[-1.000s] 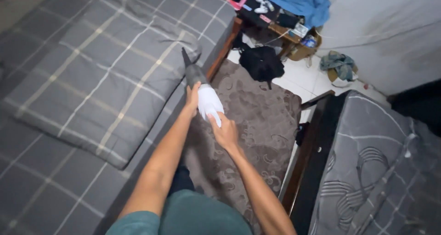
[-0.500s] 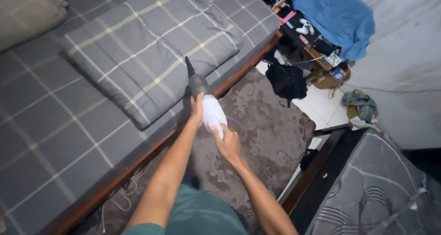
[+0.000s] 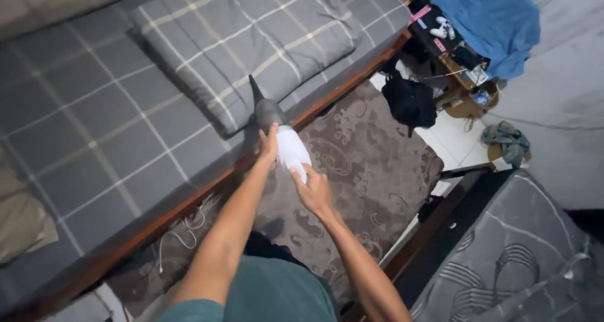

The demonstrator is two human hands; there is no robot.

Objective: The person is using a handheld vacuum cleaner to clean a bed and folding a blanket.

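Left hand [image 3: 268, 147] wraps the front of a handheld vacuum [image 3: 280, 136] at frame centre, fingers curled on its side. Right hand [image 3: 313, 187] grips the white rear end, fingers closed round it. Vacuum's dark pointed nozzle [image 3: 254, 90] aims toward upper left, tip at the edge of a grey plaid pillow [image 3: 251, 32] lying on the plaid-sheeted bed [image 3: 82, 133]. Brown patterned rug [image 3: 371, 164] below the hands, right of the bed's wooden frame. Black bag [image 3: 409, 100] on floor, upper right.
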